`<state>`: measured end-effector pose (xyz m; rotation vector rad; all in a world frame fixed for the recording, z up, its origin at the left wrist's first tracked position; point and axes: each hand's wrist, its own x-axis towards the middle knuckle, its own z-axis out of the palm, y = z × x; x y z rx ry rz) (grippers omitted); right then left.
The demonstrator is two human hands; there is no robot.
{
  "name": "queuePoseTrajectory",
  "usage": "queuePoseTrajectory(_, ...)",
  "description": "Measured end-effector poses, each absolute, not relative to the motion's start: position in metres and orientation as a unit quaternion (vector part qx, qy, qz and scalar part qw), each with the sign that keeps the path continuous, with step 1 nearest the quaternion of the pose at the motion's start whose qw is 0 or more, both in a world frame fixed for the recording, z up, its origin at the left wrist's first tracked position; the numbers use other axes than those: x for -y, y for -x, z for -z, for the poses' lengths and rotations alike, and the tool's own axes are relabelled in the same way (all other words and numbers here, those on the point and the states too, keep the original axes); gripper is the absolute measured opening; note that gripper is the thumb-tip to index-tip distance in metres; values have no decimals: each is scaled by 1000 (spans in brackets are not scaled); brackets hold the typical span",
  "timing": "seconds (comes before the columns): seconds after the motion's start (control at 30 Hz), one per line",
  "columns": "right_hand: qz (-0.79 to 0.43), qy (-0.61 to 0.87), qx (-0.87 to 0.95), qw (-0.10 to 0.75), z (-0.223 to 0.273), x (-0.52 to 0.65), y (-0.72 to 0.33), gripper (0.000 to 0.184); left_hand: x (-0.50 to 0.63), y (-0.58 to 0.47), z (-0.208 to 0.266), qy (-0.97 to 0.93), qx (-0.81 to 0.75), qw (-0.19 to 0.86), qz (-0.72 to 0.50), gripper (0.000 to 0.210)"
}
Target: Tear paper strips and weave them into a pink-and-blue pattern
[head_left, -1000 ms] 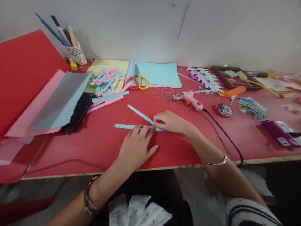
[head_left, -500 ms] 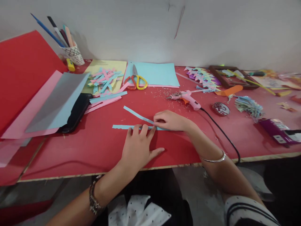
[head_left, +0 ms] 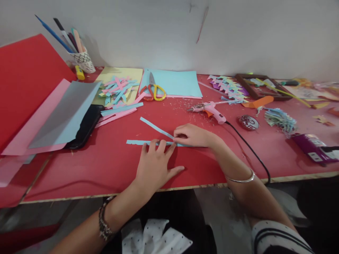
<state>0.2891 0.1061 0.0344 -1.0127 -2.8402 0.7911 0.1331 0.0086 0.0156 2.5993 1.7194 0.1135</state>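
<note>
- Lower strip (head_left: 136,142) lies flat on the red bench (head_left: 92,169), running under both hands; upper strip (head_left: 157,128) slants off to the far left, its near end at the R hand's fingertips.
- L hand (head_left: 153,165): fingers spread, tips on lower strip.
- R hand (head_left: 194,135): grip curled, thumb + finger seemingly pinching upper strip's near end; exact contact hidden.
- Risk: lower strip skids if L fingertips press too lightly, so the two go out of line.
- Risk: thin paper prob. creases or tears if R hand tugs hard, esp. w/ L hand pinning close by.
- Risk: glue gun (head_left: 215,112) lies beyond R hand, nozzle to the left; poss. burn if hot & a hand strays there. Can't tell if it's on.
- Cord (head_left: 253,151) drops over bench edge near R forearm; a snag could drag the gun.
- Scissors (head_left: 153,85) + cut-strip pile (head_left: 122,88) sit farther back, phone (head_left: 87,127) left under sheets (head_left: 66,113); none blocks the strips.
- Tin (head_left: 249,122) right of gun, out of the way.
</note>
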Motion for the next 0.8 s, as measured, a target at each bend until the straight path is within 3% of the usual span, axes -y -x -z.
queuePoseTrajectory(0.27, -256, 342, 903, 48, -30, -99, -280, 19, -2, -117, -9, -855, -512, -39, -72, 57)
queuePoseTrajectory(0.43, -249, 349, 901, 59, -30, -94, -275, 16, 0, -117, -9, -857, -512, -15, -55, 54)
queuePoseTrajectory(0.8, -244, 370, 895, 53, -29, -93, -272, 17, -1, -117, -4, -846, -529, -12, -66, 67)
